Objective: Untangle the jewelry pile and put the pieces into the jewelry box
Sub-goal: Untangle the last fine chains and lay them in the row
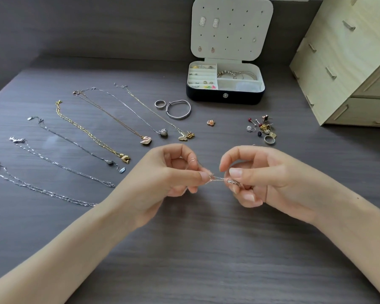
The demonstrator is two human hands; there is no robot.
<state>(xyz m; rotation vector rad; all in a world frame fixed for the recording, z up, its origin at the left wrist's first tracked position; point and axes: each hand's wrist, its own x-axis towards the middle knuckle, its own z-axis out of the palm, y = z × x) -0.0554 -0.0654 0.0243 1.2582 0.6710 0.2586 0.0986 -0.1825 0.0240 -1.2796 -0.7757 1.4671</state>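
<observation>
Through my head camera, I am pinching a fine chain [217,178] between my left hand [169,174] and right hand [257,176], thumb and fingertips gripping it near me above the table. It is running left to right. Straightened necklaces [90,132] are lying at the left. They, the bangle [178,109] and the earring cluster [261,130] are not yet in the open jewelry box [225,96] at the far side.

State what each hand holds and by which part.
Both pinch one fine chain: the left hand by the chain itself, the right hand by a small silvery piece on it.
</observation>
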